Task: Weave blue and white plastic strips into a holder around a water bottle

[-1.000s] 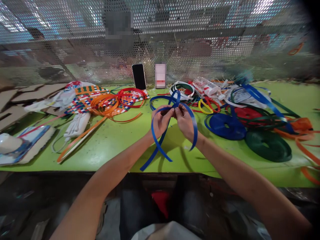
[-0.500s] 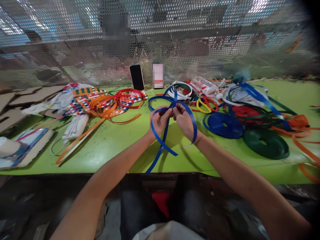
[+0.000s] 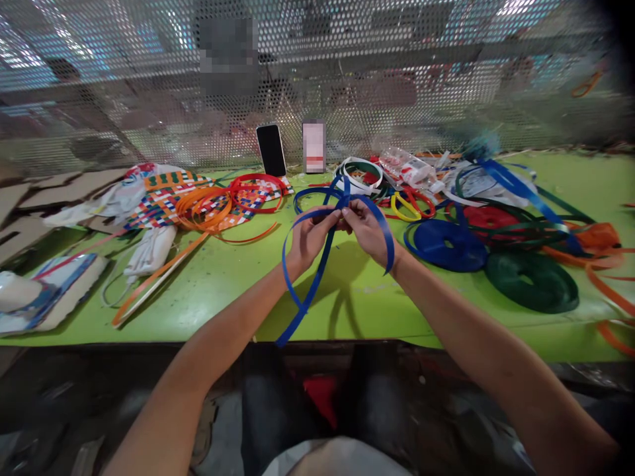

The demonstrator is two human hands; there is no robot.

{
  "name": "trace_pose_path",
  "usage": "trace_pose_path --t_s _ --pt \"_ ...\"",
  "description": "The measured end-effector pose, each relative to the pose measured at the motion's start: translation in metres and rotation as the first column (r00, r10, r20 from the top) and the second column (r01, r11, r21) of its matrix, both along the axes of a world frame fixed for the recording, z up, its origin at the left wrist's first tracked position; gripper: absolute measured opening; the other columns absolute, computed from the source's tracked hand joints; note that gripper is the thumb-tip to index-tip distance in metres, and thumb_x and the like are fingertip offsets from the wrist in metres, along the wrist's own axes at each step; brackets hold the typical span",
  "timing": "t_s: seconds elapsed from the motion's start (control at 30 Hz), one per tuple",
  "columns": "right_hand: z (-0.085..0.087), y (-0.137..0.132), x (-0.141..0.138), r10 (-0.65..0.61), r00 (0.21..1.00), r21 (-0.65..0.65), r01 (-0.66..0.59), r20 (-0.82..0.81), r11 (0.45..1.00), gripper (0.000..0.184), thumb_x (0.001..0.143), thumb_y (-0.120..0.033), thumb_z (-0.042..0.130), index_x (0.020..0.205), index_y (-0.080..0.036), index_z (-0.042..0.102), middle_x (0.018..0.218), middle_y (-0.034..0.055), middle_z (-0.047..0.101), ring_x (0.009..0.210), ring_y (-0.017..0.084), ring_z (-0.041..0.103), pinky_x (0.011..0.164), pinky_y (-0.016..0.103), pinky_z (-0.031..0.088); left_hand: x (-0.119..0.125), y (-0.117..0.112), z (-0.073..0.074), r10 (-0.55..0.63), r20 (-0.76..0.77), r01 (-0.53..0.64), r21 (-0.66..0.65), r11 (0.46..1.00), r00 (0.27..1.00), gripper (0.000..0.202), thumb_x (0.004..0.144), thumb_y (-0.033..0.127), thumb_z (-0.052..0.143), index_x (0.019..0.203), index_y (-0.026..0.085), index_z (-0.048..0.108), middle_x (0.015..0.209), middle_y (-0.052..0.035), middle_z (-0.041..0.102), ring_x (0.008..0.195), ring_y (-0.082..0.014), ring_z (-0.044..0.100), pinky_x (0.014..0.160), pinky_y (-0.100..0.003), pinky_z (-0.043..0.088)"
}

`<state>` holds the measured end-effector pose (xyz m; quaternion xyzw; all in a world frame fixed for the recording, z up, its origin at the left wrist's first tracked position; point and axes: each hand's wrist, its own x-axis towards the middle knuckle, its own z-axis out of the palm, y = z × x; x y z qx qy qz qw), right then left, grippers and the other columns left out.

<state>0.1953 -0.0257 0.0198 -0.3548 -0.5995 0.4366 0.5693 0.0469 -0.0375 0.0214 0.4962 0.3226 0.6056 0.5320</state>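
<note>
My left hand [image 3: 306, 238] and my right hand [image 3: 367, 231] meet above the green table [image 3: 223, 277], both pinched on a blue plastic strap [image 3: 317, 264]. The strap loops over both wrists and crosses between my fingertips. One long tail hangs down towards the table's near edge. More blue loops [image 3: 317, 197] of strap lie on the table just behind my hands.
Coils of blue [image 3: 446, 243], green [image 3: 530, 281] and red [image 3: 489, 218] strap lie at the right. Orange and red loops [image 3: 223, 201] rest on a woven multicoloured mat [image 3: 169, 198] at the left. A black phone [image 3: 271, 150] leans on the perforated metal screen [image 3: 397, 86]. Cardboard pieces [image 3: 30, 205] sit far left.
My hands have moved slightly up and away with the strap. The left loop has widened, and the hanging tail has swung a little to the left.
</note>
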Motion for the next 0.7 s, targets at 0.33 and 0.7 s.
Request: trace_pose_path --t_s 0.33,0.7 --pt "0.007 -0.002 0.0 -0.052 0.998 -0.046 0.05 -0.037 0.998 0.052 0.084 -0.071 0.084 0.082 -0.026 0.059 0.074 0.0002 0.063 0.066 0.015 0.057 0.062 0.032 0.051 0.005 -0.004 -0.005 -0.006 0.01 0.006 -0.033 0.999 1.0 0.038 0.089 0.055 0.089 0.088 0.018 0.081 0.09 -0.0063 0.081 0.086 -0.0192 0.076 0.088 -0.033 0.062" --pt "0.019 -0.002 0.017 0.004 0.995 -0.06 0.002 0.097 0.998 0.036 0.089 -0.054 0.084 0.079 -0.023 0.069 0.072 0.0026 0.07 0.064 0.015 0.06 0.061 0.03 0.049 0.001 -0.009 0.0 -0.041 0.023 0.043 -0.069 0.997 0.999 0.039 0.082 0.054 0.093 0.09 0.017 0.085 0.09 -0.0065 0.083 0.085 -0.0193 0.079 0.093 -0.035 0.065"
